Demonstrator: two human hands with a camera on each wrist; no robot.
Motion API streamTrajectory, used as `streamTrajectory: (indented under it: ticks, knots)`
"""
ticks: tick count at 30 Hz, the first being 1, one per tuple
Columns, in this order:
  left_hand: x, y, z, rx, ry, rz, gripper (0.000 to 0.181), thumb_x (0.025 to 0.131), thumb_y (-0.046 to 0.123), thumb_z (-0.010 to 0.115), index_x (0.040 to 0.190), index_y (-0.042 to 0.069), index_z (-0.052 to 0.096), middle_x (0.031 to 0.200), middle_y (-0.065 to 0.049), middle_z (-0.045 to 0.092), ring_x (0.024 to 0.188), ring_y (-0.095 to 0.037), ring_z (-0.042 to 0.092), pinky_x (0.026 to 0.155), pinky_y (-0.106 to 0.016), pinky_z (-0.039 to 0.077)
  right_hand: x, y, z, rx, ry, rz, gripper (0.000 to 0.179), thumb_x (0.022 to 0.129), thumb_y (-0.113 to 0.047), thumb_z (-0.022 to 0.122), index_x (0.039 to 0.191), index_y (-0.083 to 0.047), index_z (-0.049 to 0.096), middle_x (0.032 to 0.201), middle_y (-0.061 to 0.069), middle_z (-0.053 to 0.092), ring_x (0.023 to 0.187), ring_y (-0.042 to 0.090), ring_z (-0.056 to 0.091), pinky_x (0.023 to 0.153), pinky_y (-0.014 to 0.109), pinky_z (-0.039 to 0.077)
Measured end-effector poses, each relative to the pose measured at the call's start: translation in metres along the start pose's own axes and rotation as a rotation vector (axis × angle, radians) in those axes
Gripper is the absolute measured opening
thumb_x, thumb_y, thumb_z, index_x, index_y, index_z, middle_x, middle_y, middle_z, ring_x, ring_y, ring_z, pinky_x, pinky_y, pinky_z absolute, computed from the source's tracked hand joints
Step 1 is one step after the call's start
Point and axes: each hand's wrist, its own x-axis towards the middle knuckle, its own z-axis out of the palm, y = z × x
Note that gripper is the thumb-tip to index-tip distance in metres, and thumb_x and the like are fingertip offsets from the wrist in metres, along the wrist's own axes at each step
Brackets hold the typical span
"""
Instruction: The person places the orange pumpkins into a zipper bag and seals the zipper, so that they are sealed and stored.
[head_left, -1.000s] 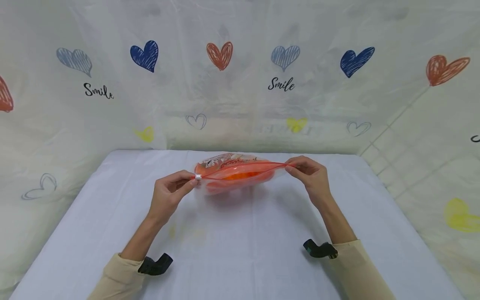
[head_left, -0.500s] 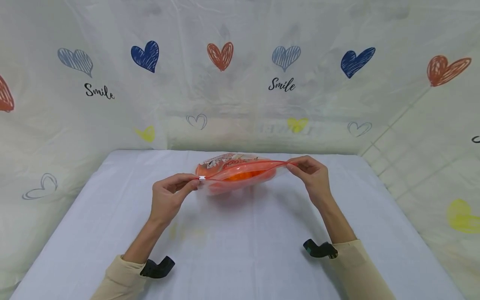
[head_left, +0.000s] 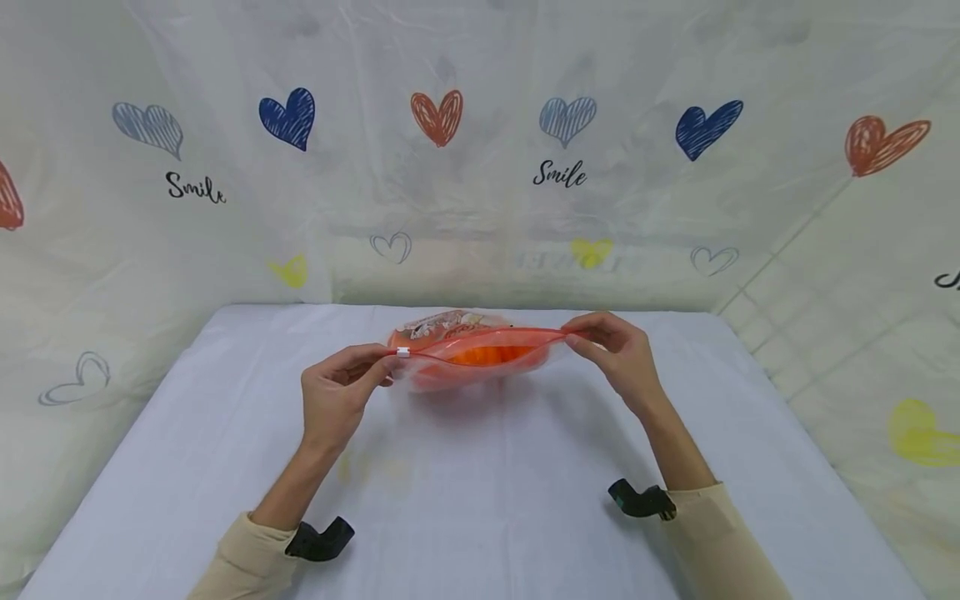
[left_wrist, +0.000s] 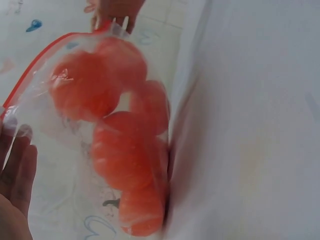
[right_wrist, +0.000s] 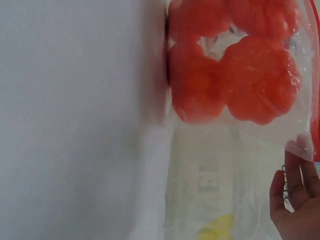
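Observation:
A clear zip bag (head_left: 438, 381) with a red zip strip and printed back stands on the table, its mouth gaping upward. Inside sit several orange pumpkins (left_wrist: 122, 150), ribbed, one with a dark stem. At the mouth's left end my left hand (head_left: 333, 392) pinches the strip beside the white slider (head_left: 403, 352). The opposite corner is pinched by my right hand (head_left: 618, 362), thumb against fingers. Through the plastic, the right wrist view shows the pumpkins (right_wrist: 260, 80) in the lower part of the bag.
A white cloth covers the table (head_left: 480, 500). Behind it hangs a pale sheet (head_left: 480, 192) printed with hearts and "Smile". Black wrist cameras (head_left: 321, 540) sit at both sleeve cuffs.
The bag's mouth gapes wider, showing more orange inside. My right hand has come slightly left, while my left hand and the slider have shifted a little right. Both hands keep their pinch.

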Motion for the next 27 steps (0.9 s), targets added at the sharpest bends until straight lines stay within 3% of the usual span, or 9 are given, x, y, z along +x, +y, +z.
streamTrajectory:
  ticks: [6, 11, 16, 27]
  knots:
    - [-0.004, -0.002, 0.003, 0.017, 0.026, -0.009, 0.025, 0.088, 0.003, 0.081, 0.110, -0.008, 0.075, 0.091, 0.014, 0.080, 0.072, -0.011, 0.075, 0.067, -0.025, 0.063, 0.001, -0.016, 0.008, -0.218, -0.041, -0.010, 0.020, 0.098, -0.016, 0.073, 0.117, -0.010, 0.074, 0.116, 0.009, 0.074, 0.106, 0.002, 0.068, 0.100, 0.016, 0.052]
    - [-0.007, -0.004, 0.005, 0.019, 0.035, -0.006, 0.022, 0.088, 0.002, 0.081, 0.109, -0.004, 0.077, 0.093, 0.013, 0.080, 0.070, -0.012, 0.074, 0.066, -0.026, 0.063, 0.003, -0.032, 0.023, -0.295, -0.072, 0.033, 0.019, 0.098, -0.024, 0.073, 0.116, -0.015, 0.074, 0.115, 0.003, 0.074, 0.111, 0.009, 0.068, 0.106, 0.036, 0.053]
    - [-0.008, -0.005, 0.006, 0.007, 0.011, -0.001, 0.022, 0.088, 0.003, 0.081, 0.109, -0.001, 0.078, 0.094, 0.014, 0.079, 0.071, -0.010, 0.073, 0.066, -0.026, 0.063, 0.005, -0.047, 0.042, -0.301, -0.121, 0.045, 0.020, 0.097, -0.027, 0.075, 0.114, -0.017, 0.074, 0.113, -0.001, 0.074, 0.115, 0.018, 0.068, 0.106, 0.048, 0.053]
    - [-0.009, -0.007, 0.010, 0.033, -0.015, -0.038, 0.020, 0.089, 0.007, 0.082, 0.107, 0.000, 0.079, 0.093, 0.009, 0.079, 0.072, -0.015, 0.072, 0.067, -0.027, 0.063, 0.009, -0.062, 0.075, -0.222, -0.282, 0.007, 0.026, 0.095, -0.022, 0.076, 0.119, -0.013, 0.073, 0.119, 0.005, 0.072, 0.111, 0.021, 0.068, 0.101, 0.048, 0.058]
